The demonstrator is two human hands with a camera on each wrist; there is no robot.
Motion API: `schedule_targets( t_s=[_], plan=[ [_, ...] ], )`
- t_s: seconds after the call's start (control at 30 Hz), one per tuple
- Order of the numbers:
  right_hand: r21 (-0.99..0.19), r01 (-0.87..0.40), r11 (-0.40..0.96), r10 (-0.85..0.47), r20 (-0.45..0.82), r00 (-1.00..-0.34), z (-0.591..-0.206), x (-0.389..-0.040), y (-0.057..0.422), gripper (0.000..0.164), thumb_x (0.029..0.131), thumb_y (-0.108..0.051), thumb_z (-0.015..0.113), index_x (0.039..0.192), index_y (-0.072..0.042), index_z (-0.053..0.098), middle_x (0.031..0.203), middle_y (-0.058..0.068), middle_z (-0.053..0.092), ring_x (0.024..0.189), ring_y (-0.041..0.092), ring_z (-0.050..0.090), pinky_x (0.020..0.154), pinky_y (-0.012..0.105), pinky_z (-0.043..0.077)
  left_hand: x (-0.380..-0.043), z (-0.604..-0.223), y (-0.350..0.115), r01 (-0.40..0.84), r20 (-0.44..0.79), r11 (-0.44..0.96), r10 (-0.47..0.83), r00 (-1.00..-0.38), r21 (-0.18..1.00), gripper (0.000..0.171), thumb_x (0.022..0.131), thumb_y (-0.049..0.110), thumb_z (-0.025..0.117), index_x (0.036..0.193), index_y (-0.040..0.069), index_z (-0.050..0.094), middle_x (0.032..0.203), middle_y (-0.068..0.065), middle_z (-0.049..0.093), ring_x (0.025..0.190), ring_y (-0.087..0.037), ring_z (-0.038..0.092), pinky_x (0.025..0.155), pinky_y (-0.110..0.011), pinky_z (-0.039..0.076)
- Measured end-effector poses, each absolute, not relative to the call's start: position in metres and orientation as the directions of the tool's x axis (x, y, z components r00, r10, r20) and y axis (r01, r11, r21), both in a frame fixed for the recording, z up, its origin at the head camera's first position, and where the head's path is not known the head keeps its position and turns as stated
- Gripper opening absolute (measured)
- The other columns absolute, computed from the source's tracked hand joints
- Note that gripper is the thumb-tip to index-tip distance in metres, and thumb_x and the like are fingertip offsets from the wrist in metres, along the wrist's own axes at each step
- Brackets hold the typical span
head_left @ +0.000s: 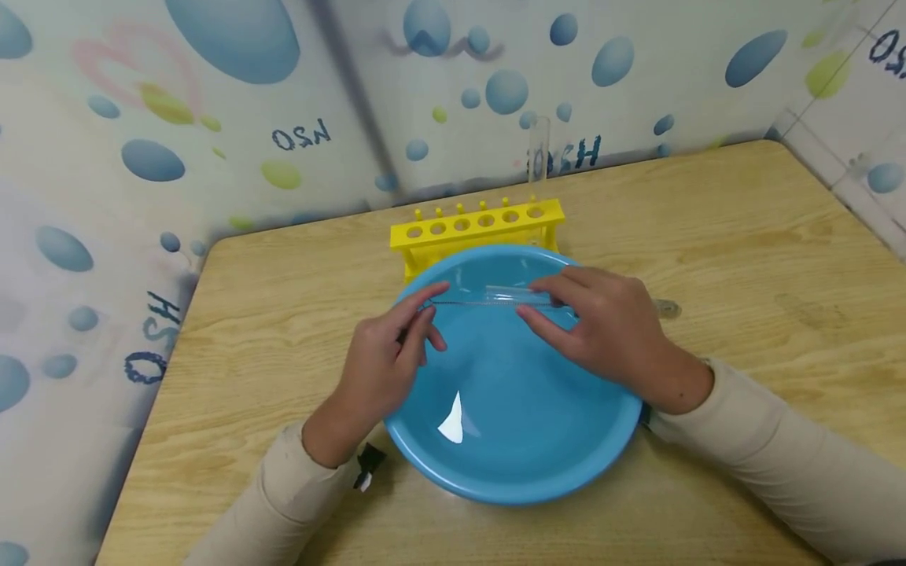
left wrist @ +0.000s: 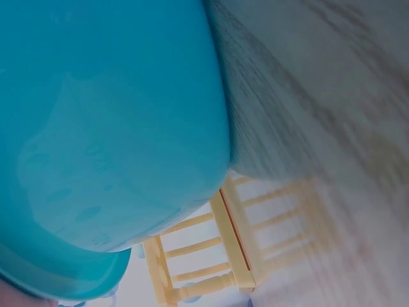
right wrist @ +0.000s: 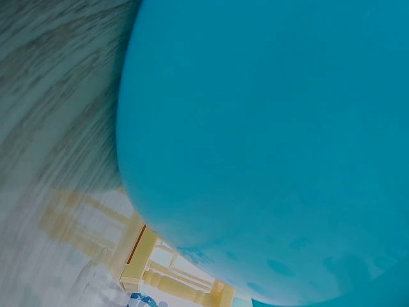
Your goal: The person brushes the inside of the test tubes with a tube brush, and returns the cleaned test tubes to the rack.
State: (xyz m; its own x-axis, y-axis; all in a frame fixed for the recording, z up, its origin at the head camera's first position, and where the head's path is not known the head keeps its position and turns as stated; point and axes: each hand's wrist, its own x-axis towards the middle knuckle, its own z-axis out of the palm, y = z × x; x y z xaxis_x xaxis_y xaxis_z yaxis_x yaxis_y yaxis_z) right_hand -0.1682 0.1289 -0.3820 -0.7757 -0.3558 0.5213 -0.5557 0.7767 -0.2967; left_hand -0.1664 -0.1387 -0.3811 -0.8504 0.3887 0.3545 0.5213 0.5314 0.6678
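Over a blue basin, my left hand pinches the looped end of a thin twisted wire, which looks like the handle of a test tube brush. The wire runs level to the right, along or into a clear test tube; which of the two I cannot tell. My right hand holds that tube between thumb and fingers, and its rounded far end, greyish inside, shows past the hand. The hand covers the tube's middle. Both wrist views are mostly filled by the basin's outer wall.
Behind the basin stands a yellow test tube rack, with another clear test tube upright in its right end hole. A small black object shows beside the left sleeve. The wooden table meets a patterned wall.
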Motion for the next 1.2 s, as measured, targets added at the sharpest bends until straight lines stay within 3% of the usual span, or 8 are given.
schedule_targets(
  t_s=[0.27, 0.6, 0.8, 1.2],
  plan=[
    [-0.295, -0.554, 0.779, -0.358, 0.517, -0.778, -0.3805, -0.1682, 0.1293, 0.035, 0.080, -0.033, 0.083, 0.100, -0.006, 0.075, 0.077, 0.008, 0.070, 0.065, 0.018, 0.064, 0.055, 0.033, 0.055, -0.1658, -0.3799, -0.1369, 0.547, 0.385, 0.611, 0.389, -0.837, 0.572, 0.040, 0.100, 0.006, 0.059, 0.139, 0.011, 0.057, 0.077, 0.000, 0.071, 0.056, -0.003, 0.055, 0.052, -0.017, 0.049],
    [-0.290, -0.555, 0.779, -0.349, 0.536, -0.769, -0.3813, -0.1683, 0.1301, 0.036, 0.079, -0.033, 0.084, 0.100, -0.005, 0.076, 0.077, 0.009, 0.071, 0.065, 0.020, 0.065, 0.056, 0.034, 0.056, -0.1642, -0.3812, -0.1357, 0.584, 0.444, 0.701, 0.406, -0.799, 0.410, 0.044, 0.097, 0.008, 0.064, 0.141, 0.011, 0.056, 0.080, -0.001, 0.075, 0.059, -0.008, 0.064, 0.059, -0.017, 0.054],
    [-0.260, -0.556, 0.789, -0.342, 0.567, -0.750, -0.3806, -0.1691, 0.1309, 0.040, 0.076, -0.035, 0.088, 0.101, -0.006, 0.077, 0.080, 0.011, 0.072, 0.069, 0.023, 0.069, 0.058, 0.039, 0.059, -0.1641, -0.3810, -0.1362, 0.594, 0.467, 0.700, 0.404, -0.787, 0.396, 0.041, 0.097, 0.010, 0.064, 0.138, 0.010, 0.059, 0.080, -0.002, 0.076, 0.059, -0.010, 0.066, 0.058, -0.019, 0.054],
    [-0.271, -0.557, 0.785, -0.349, 0.550, -0.759, -0.3820, -0.1697, 0.1312, 0.041, 0.076, -0.036, 0.087, 0.102, -0.006, 0.076, 0.080, 0.010, 0.072, 0.070, 0.022, 0.069, 0.059, 0.038, 0.059, -0.1635, -0.3803, -0.1343, 0.597, 0.467, 0.721, 0.417, -0.780, 0.352, 0.044, 0.096, 0.009, 0.066, 0.139, 0.008, 0.057, 0.083, -0.003, 0.076, 0.062, -0.013, 0.069, 0.058, -0.020, 0.054]
  ],
)
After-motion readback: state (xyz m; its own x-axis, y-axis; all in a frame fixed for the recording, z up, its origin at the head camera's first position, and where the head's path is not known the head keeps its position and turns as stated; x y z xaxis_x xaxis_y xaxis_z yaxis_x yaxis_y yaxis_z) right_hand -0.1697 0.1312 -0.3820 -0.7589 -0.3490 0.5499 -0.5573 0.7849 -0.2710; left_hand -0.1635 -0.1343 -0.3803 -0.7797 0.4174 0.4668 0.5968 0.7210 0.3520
